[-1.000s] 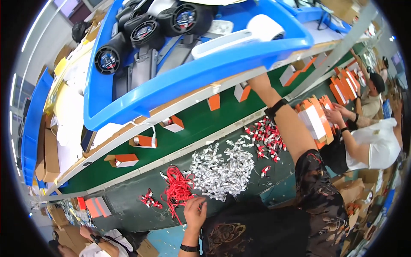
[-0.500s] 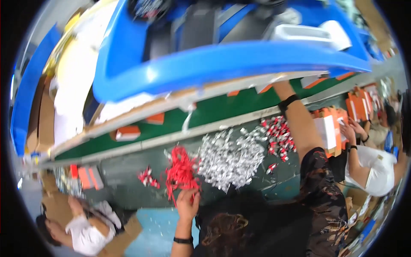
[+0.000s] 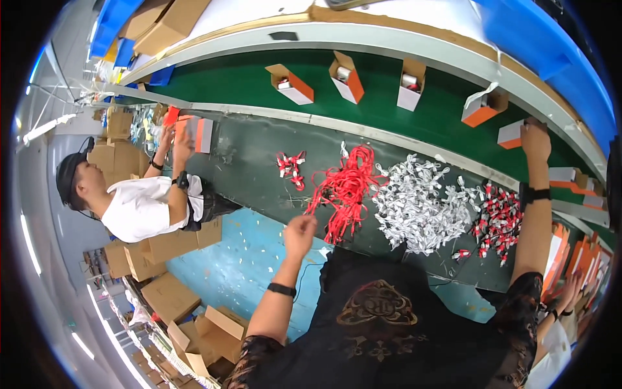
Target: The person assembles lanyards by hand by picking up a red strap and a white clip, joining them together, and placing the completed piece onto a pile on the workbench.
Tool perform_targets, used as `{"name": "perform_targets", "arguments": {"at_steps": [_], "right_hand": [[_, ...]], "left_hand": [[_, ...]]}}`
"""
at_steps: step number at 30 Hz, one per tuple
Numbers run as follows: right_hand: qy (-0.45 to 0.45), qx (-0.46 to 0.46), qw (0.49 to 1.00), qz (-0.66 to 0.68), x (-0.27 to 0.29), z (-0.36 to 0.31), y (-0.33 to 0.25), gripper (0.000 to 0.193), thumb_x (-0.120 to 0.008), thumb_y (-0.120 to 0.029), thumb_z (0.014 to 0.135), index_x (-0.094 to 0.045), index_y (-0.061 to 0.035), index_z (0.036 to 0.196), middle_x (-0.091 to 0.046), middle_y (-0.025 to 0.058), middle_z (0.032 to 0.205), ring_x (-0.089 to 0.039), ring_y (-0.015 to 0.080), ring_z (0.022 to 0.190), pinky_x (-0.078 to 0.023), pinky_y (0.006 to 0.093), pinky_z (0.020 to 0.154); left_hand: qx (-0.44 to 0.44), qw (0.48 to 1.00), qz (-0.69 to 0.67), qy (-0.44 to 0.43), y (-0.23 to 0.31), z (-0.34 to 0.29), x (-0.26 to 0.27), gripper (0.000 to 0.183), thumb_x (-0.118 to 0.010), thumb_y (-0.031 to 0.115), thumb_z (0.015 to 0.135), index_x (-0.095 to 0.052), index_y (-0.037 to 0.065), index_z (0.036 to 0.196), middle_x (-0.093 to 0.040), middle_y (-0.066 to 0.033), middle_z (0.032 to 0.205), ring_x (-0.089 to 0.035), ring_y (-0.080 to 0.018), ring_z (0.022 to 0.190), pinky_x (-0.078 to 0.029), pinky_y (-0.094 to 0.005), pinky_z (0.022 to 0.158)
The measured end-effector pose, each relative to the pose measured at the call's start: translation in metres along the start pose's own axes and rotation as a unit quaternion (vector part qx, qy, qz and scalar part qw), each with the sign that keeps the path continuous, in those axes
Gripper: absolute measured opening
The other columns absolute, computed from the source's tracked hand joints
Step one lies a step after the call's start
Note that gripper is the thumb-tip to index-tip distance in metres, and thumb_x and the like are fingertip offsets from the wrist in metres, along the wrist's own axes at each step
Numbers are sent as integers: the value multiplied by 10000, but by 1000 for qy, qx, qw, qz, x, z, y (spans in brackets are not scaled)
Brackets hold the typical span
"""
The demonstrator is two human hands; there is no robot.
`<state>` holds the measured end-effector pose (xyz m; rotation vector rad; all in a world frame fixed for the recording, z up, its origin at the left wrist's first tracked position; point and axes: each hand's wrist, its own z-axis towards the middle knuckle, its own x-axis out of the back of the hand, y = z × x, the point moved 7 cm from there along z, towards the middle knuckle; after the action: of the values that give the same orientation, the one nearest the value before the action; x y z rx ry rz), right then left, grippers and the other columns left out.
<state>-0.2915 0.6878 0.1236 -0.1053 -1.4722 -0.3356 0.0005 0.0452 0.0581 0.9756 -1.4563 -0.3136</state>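
Where right hand (image 3: 536,141) overlaps, the box (image 3: 510,135) is hidden.

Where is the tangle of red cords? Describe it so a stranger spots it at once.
On the long dark table, find the big white pile. Just left of it lies the tangle of red cords, all long loose strands, unlike the short red-and-white pieces farther left.
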Motion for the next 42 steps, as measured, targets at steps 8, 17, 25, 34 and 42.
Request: {"name": "perform_targets", "arguments": {"at_steps": [8, 17, 25, 34, 42], "right_hand": [[5, 57, 984, 171, 88, -151, -36, 234, -630, -237, 879, -664, -64, 1033, -689, 173, 856, -671, 342, 737, -524, 414, 655], [-100, 9, 977, 187, 93, -322, -69, 192, -700, -172, 807, -687, -36, 942, -680, 155, 823, -669, 300, 711, -523, 388, 643], [-135, 65, 943, 298, 112, -354, -148, 203, -711, -157, 803, -687, -36, 965, -687, 151, 887, -667, 316, 780, -521, 385, 681], [-182, 223, 723, 628, 118, -359, -216, 455, -743, -142, 795, -620, -112, 1232, -660, 133, 1090, -678, 208, 767, -535, 339, 714], [-246, 47, 645, 722, 76, -366, -105, 238, -718, -109, 823, -697, -46, 1052, -665, 40, 793, -533, 63, 643, -455, 258, 599]], "left_hand": [[255, 964, -5, 72, -130, 119, 0, 458, -735, 458, 753, -722, 26, 906, -707, -137, 847, -672, -224, 825, -515, -373, 765], [198, 955, 214, 58, -132, 138, 0, 413, -756, 456, 733, -733, 110, 958, -720, -124, 889, -690, -323, 858, -532, -429, 760], [-14, 977, -198, 75, -54, 72, 24, 218, -782, 134, 784, -700, -11, 924, -584, 25, 673, -498, -56, 602, -409, -222, 556], [-114, 922, -197, -315, 152, -55, -75, 176, -740, 2, 731, -697, -7, 901, -647, 9, 714, -568, -39, 607, -454, -199, 546], [-218, 921, -146, -288, 225, -110, -147, 220, -777, 73, 757, -689, -9, 941, -699, -54, 796, -655, -105, 668, -525, -247, 629]]}}
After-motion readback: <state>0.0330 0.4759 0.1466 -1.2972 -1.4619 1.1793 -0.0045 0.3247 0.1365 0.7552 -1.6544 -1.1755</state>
